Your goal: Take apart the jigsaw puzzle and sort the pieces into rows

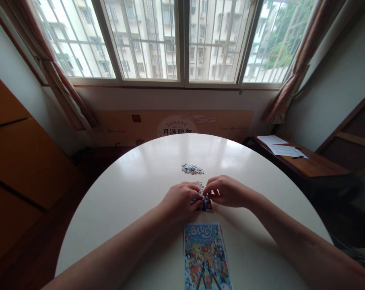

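Both hands meet over a partly joined jigsaw puzzle (207, 204) on the white round table (110, 209). My left hand (182, 198) rests at the puzzle's left side, fingers bent over its pieces and partly covering it. At its upper right, my right hand (226, 191) has thumb and fingertips drawn together at the puzzle's edge; whatever lies between them is too small to make out. Beyond the hands is a pile of loose puzzle pieces (192, 169). Nearer to me lies a colourful Bluey picture sheet (205, 257), flat on the table.
A brown side table (324, 165) with papers (286, 150) and pens stands at the right. Orange-brown cabinets (19, 161) are at the left. Behind the table are a printed cardboard panel (224, 125) and barred windows with curtains.
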A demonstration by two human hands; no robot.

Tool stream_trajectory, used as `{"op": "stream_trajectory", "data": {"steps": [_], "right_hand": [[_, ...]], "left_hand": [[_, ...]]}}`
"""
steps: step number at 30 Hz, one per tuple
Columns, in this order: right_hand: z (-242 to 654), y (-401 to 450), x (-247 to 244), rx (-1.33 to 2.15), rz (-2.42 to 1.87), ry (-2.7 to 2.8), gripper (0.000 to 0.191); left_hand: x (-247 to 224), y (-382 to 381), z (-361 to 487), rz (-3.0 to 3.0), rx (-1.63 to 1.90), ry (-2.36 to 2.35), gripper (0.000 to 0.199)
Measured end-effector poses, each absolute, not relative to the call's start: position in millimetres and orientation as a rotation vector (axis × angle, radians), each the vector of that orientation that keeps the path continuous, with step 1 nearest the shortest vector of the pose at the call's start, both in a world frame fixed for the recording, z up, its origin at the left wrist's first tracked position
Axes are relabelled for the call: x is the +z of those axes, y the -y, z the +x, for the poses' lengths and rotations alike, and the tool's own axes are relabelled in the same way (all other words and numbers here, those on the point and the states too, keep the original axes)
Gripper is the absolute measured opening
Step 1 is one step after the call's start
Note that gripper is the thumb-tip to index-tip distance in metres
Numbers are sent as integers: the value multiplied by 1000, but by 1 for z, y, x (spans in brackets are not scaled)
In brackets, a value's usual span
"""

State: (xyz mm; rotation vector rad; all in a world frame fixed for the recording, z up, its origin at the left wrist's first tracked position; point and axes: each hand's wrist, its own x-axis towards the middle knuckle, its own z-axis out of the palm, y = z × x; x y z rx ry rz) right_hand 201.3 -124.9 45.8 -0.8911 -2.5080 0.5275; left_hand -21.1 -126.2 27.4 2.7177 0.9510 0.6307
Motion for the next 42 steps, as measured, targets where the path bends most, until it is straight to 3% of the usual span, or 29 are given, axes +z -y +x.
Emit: {"op": "stream_trajectory", "data": {"steps": [12,35,42], "right_hand": [[205,124,54,523,-810,2453,24],[215,122,61,953,-802,2234,18],[213,110,46,1188,-926,1913,22]], "left_hand": [[26,126,-21,2719,614,-982,14],[27,127,-22,2729,591,-981,14],[29,125,-23,2625,909,-1013,24]]}}
